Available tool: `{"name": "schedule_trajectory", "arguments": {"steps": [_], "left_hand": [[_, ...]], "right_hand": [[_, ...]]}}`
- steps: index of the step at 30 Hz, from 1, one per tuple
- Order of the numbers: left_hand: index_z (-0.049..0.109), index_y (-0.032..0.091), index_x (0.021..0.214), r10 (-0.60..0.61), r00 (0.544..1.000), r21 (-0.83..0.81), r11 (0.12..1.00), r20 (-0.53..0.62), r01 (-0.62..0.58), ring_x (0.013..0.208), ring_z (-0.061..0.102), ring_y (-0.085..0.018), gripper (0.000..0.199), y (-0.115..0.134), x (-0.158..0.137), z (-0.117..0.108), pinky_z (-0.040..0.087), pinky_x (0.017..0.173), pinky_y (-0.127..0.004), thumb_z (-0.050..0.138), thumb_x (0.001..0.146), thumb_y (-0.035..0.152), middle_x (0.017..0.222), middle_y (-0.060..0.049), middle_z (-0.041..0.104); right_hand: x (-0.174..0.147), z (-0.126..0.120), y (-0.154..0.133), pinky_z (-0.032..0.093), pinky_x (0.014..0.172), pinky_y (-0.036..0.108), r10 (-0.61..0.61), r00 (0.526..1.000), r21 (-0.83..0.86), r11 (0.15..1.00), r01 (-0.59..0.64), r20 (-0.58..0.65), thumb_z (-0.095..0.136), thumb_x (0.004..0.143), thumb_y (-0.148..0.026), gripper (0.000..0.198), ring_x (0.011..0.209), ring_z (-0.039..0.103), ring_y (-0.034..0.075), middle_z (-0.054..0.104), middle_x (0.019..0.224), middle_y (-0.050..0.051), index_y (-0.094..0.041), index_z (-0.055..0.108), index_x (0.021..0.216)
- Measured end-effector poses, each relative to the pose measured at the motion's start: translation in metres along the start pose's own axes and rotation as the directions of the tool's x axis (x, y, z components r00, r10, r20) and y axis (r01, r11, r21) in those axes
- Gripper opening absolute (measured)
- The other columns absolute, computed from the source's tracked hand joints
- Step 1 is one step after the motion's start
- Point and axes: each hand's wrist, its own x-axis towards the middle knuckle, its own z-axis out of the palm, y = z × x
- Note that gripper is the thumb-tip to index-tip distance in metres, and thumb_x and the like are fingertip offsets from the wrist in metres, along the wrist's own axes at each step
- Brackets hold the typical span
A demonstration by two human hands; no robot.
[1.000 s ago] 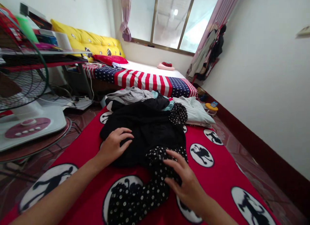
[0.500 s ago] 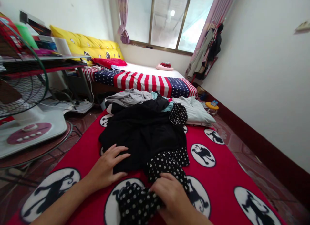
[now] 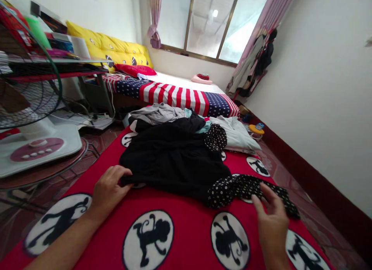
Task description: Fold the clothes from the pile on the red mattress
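The black polka-dot-sleeved top (image 3: 174,165) lies on a red monkey-print blanket (image 3: 190,227), which spreads wide along the top's near edge. The left hand (image 3: 107,188) pinches the top's near-left corner; the right hand (image 3: 272,219), fingers parted around nothing, is by the top's outstretched sleeve (image 3: 245,184).

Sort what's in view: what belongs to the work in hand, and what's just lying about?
In hand:
- black garment, its near edge pinched by the left hand
- its dotted sleeve, beside the open right hand
- red blanket underneath

Lying about:
- fan
- yellow cushion
- red pillow
- hanging clothes
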Motion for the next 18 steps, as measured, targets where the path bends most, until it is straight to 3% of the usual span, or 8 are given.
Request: {"name": "schedule_trajectory", "arguments": {"steps": [2, 4, 5, 8, 12, 15, 18], "left_hand": [[0.06, 0.022, 0.089, -0.03, 0.998, -0.01, 0.999, 0.063, 0.031, 0.092, 0.06, -0.026, 0.015, -0.007, -0.001, -0.001, 0.05, 0.082, -0.038, 0.058, 0.076, 0.028, 0.093, -0.006, 0.061], [0.061, 0.022, 0.094, -0.049, 0.993, -0.039, 0.998, 0.106, 0.054, 0.1, 0.06, -0.026, 0.022, -0.013, -0.002, 0.001, 0.049, 0.088, -0.037, 0.057, 0.073, 0.027, 0.104, -0.007, 0.062], [0.061, 0.022, 0.096, -0.059, 0.991, -0.061, 0.996, 0.119, 0.067, 0.104, 0.06, -0.026, 0.025, -0.014, -0.001, 0.003, 0.048, 0.09, -0.037, 0.057, 0.072, 0.026, 0.108, -0.007, 0.061], [0.061, 0.022, 0.097, -0.12, 0.982, -0.148, 0.979, 0.147, 0.142, 0.104, 0.061, -0.024, 0.029, -0.017, 0.001, 0.009, 0.048, 0.093, -0.035, 0.055, 0.069, 0.024, 0.109, -0.006, 0.064], [0.062, 0.022, 0.094, -0.261, 0.948, -0.305, 0.901, 0.184, 0.307, 0.09, 0.065, -0.021, 0.026, -0.018, 0.011, 0.006, 0.051, 0.083, -0.031, 0.056, 0.072, 0.032, 0.095, -0.002, 0.069], [0.06, 0.019, 0.094, -0.35, 0.929, -0.424, 0.829, 0.118, 0.366, 0.085, 0.063, -0.019, 0.031, -0.013, 0.032, -0.019, 0.052, 0.078, -0.029, 0.056, 0.076, 0.043, 0.089, 0.0, 0.066], [0.056, 0.016, 0.105, -0.379, 0.925, -0.381, 0.857, -0.01, 0.347, 0.086, 0.06, -0.016, 0.035, 0.002, 0.059, -0.063, 0.051, 0.078, -0.029, 0.051, 0.084, 0.044, 0.094, 0.003, 0.062]], "right_hand": [[-0.02, 0.019, -0.022, 0.04, 0.106, 0.049, -0.237, 0.943, -0.027, 0.968, 0.25, 0.233, 0.059, 0.083, -0.038, 0.035, 0.118, 0.054, 0.026, 0.06, 0.125, 0.008, -0.026, 0.059, 0.116], [-0.03, 0.038, -0.035, 0.037, 0.107, 0.052, -0.383, 0.847, -0.051, 0.902, 0.43, 0.368, 0.064, 0.08, -0.036, 0.046, 0.125, 0.048, 0.028, 0.055, 0.132, 0.009, -0.024, 0.054, 0.124], [-0.032, 0.047, -0.037, 0.035, 0.108, 0.053, -0.408, 0.823, -0.077, 0.878, 0.472, 0.395, 0.066, 0.079, -0.036, 0.057, 0.13, 0.043, 0.03, 0.049, 0.138, 0.011, -0.024, 0.048, 0.131], [-0.03, 0.068, -0.03, 0.035, 0.107, 0.055, -0.391, 0.84, -0.162, 0.865, 0.475, 0.376, 0.069, 0.076, -0.038, 0.07, 0.134, 0.036, 0.033, 0.038, 0.146, 0.016, -0.019, 0.041, 0.137], [-0.019, 0.077, -0.015, 0.041, 0.101, 0.05, -0.38, 0.857, -0.167, 0.875, 0.455, 0.348, 0.064, 0.079, -0.038, 0.033, 0.124, 0.048, 0.032, 0.048, 0.138, 0.017, -0.017, 0.058, 0.105], [-0.005, 0.061, -0.02, 0.049, 0.089, 0.041, -0.349, 0.862, -0.142, 0.895, 0.423, 0.367, 0.058, 0.083, -0.036, 0.02, 0.103, 0.063, 0.026, 0.066, 0.115, 0.011, -0.02, 0.061, 0.095], [0.014, 0.03, -0.044, 0.052, 0.073, 0.032, -0.285, 0.923, -0.156, 0.931, 0.331, 0.257, 0.06, 0.082, -0.043, 0.024, 0.075, 0.066, 0.021, 0.071, 0.084, 0.004, -0.021, 0.064, 0.092]]}}
